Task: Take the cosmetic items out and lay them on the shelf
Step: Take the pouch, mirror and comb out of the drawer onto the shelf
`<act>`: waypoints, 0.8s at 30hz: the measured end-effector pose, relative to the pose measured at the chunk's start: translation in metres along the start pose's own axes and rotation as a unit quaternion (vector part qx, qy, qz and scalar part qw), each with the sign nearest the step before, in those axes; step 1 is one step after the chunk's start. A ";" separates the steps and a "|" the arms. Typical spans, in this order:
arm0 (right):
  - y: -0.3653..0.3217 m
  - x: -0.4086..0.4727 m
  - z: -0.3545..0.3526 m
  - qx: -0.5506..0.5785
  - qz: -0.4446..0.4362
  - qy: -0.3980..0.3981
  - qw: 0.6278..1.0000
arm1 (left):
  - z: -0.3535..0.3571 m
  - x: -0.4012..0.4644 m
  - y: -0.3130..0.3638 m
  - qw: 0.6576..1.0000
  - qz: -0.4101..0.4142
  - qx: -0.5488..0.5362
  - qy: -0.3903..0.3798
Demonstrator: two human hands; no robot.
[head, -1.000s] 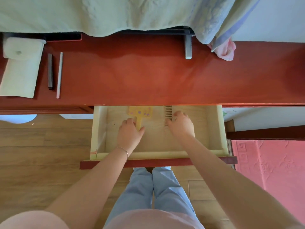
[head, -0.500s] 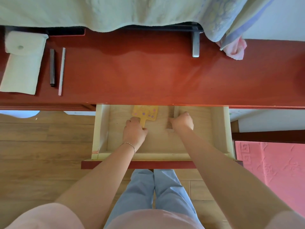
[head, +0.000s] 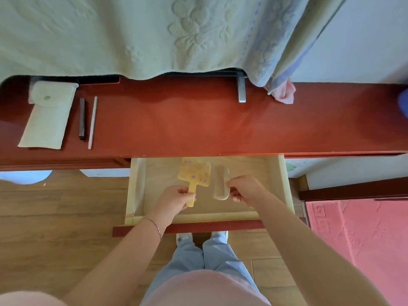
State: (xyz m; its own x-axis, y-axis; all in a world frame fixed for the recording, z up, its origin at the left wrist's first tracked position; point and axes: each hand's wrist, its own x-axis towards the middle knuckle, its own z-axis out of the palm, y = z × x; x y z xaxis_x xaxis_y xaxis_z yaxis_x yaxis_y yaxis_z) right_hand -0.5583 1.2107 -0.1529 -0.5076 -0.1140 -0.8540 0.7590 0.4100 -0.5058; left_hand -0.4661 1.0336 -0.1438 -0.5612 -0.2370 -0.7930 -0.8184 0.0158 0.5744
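Note:
The open wooden drawer sticks out under the red shelf. My left hand grips the handle of a yellow hand mirror with purple spots, raised a little over the drawer floor. My right hand pinches the edge of a beige comb, also lifted inside the drawer. At the left end of the shelf lie a pale green pouch, a dark pencil and a pale thin pencil, side by side.
A pale green bedspread hangs over the back of the shelf, with a pink cloth at its right corner and a grey metal bracket. A pink rug lies on the wooden floor at right. My legs stand below the drawer front.
Both hands closed on the items and drew them toward me, off the drawer floor: the left took the mirror's handle, the right took the comb.

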 end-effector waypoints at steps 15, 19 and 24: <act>-0.039 -0.067 -0.049 -0.180 -0.053 -0.170 0.967 | -0.064 -0.053 0.030 0.978 0.037 0.090 -0.184; -0.069 -0.074 -0.039 -0.131 -0.118 -0.188 0.966 | -0.083 -0.055 0.041 0.977 0.057 0.095 -0.184; -0.107 -0.066 -0.018 -0.130 -0.151 -0.208 0.958 | -0.105 -0.052 0.043 0.983 0.058 0.058 -0.163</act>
State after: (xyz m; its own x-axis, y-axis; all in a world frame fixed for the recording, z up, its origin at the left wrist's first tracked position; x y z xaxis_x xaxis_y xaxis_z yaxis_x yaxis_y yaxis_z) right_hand -0.6135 1.1908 -0.0402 -0.4412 -0.5915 -0.6749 0.4481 0.5063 -0.7368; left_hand -0.4596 0.9447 -0.0564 -0.6456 0.0957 -0.7577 -0.7449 0.1397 0.6523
